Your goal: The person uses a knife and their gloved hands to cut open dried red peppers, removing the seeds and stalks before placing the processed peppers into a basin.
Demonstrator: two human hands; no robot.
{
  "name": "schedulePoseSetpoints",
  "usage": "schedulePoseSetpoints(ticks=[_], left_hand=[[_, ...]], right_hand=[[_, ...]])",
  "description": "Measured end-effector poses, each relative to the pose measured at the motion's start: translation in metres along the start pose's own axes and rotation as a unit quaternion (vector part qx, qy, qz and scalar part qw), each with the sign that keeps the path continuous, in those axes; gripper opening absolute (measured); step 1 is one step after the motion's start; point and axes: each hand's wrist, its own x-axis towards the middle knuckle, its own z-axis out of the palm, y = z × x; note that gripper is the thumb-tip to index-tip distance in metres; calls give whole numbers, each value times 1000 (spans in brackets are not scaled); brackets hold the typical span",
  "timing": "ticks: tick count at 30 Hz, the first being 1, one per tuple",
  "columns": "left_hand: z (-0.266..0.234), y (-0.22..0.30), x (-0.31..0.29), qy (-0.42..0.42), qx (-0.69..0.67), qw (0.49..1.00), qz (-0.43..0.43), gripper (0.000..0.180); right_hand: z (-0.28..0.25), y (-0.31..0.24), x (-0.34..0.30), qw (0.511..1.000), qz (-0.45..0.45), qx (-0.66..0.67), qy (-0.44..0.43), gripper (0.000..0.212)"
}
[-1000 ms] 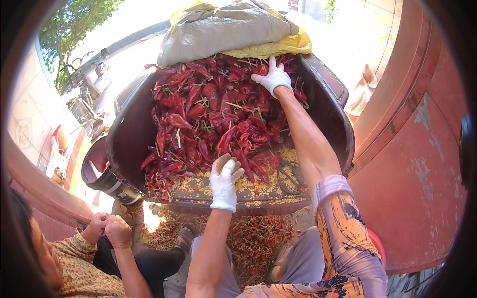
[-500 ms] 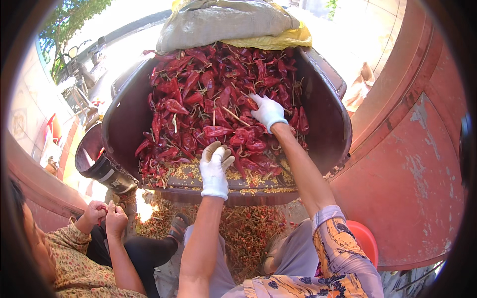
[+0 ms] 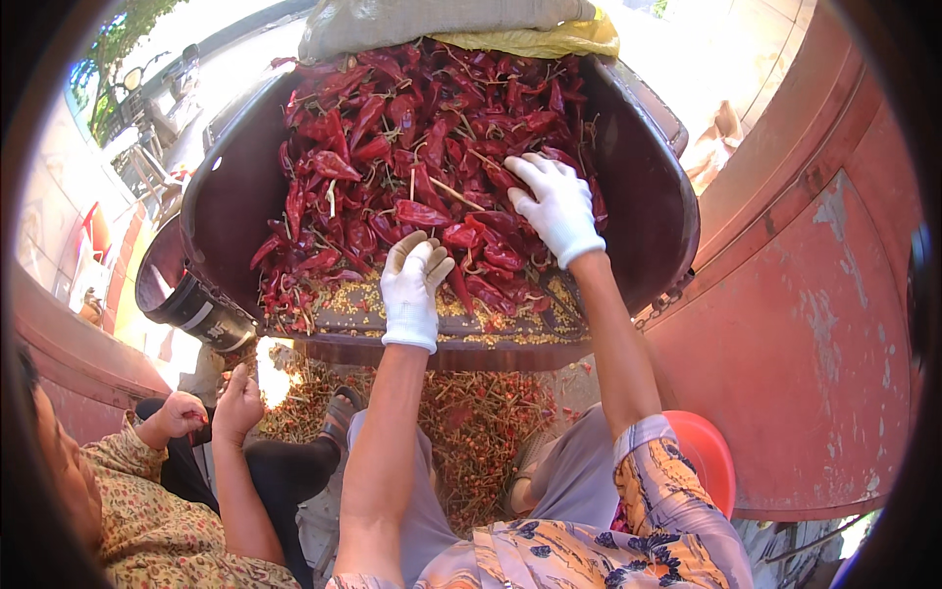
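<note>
Dried red chili peppers [image 3: 373, 147] with stems lie heaped in a dark maroon cart bed [image 3: 643, 187]. My left hand [image 3: 412, 294], in a white glove, is just above the bed's front edge. Its fingers are curled in; whatever they hold, if anything, is hidden. White-gloved too, my right hand [image 3: 557, 208] rests on the right side of the heap, fingers stretched forward over the peppers. No pepper shows in its grasp. Loose yellow seeds [image 3: 456, 322] are scattered along the bed's front lip, between and below my hands.
A grey and yellow sack [image 3: 432, 25] covers the heap's far end. At left sits a co-worker, hands [image 3: 235, 402] raised, near a black bucket [image 3: 211, 319]. Stems and scraps [image 3: 481, 432] litter the ground. A red basin [image 3: 705, 456] and red metal door [image 3: 805, 373] are at right.
My right hand has turned from pointing with one finger to lying with several fingers spread over the peppers, a little farther right. My left stays curled. The co-worker's hands have moved apart.
</note>
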Motion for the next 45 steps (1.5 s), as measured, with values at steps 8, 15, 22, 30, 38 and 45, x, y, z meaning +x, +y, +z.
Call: schedulePoseSetpoints(ticks=[8,15,22,30,38,45], left_hand=[[4,13,-4,15,41,999,10,14],[12,27,-38,11,681,714,161,40],[-5,15,-24,24,602,785,146,21],[7,18,-38,20,450,865,222,11],[24,16,-55,-65,504,747,429,10],[21,18,-57,-222,363,878,221,46]], right_hand=[[-25,-40,-26,967,85,210,116,22],[-40,-80,-53,859,218,463,-18,18],[-26,-84,-71,803,281,522,-56,17],[-31,-85,-67,766,299,564,-74,23],[-41,-80,-67,834,199,509,-74,35],[-44,-71,-70,817,157,545,-102,29]])
